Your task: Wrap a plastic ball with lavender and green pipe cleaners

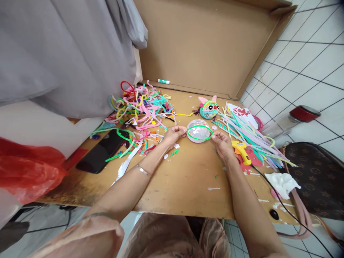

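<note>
A bright green pipe cleaner (199,139), bent into an oval loop, is stretched between my two hands above the table. My left hand (175,135) pinches its left end, while my right hand (222,142) pinches the right end between thumb and fingers. Behind the loop is a round, translucent bowl-like container (196,142) with small coloured bits showing in it. Whether the loop touches the container I cannot tell. Just beyond stands a small animal figure (209,111) wrapped in coloured strands, with pink ears, googly eyes and a red nose.
Tangled pipe cleaners (145,104) are heaped at the left, near a black phone (100,152). Straight pipe cleaners (247,134) lie right, beside a yellow glue gun (242,151) with a black cord. A glue stick (163,81) lies behind; a brown bag (317,175) sits right.
</note>
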Demonstrator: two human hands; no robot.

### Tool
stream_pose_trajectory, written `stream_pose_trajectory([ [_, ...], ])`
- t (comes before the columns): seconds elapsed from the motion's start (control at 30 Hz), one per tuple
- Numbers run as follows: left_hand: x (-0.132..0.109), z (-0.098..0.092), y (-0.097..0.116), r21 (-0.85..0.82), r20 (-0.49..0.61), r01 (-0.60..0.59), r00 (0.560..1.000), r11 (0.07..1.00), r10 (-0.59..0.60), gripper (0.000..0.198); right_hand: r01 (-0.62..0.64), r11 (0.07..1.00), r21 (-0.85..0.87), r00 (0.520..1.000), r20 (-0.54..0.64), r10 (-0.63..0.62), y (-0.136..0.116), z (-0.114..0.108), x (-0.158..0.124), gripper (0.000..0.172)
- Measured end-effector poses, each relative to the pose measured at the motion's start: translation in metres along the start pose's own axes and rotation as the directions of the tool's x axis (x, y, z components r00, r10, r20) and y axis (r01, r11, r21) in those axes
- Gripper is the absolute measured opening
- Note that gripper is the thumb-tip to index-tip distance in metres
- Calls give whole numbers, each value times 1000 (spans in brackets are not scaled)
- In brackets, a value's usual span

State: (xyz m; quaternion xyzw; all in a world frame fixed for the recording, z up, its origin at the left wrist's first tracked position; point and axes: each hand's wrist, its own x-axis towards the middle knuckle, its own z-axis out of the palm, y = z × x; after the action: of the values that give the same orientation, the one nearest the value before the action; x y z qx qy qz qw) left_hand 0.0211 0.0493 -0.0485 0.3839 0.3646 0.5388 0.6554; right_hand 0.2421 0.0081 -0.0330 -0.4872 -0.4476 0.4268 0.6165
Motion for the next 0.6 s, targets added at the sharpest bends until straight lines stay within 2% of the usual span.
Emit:
stream_pose_trajectory([
  [0.17,1,3,-1,5,-32,-16,999,1000,16,48,-14,999,37,1000,3,14,0,3,-2,27],
  [0.3,-1,6,0,44,-68,-69,995,997,71,52,-11,1000,20,1000,-3,11,2,4,-2,26],
  [0.6,-12,8,0,243,-125,-174,970,954,208,28,23,997,-72,999,24,-21,1,5,-2,24],
])
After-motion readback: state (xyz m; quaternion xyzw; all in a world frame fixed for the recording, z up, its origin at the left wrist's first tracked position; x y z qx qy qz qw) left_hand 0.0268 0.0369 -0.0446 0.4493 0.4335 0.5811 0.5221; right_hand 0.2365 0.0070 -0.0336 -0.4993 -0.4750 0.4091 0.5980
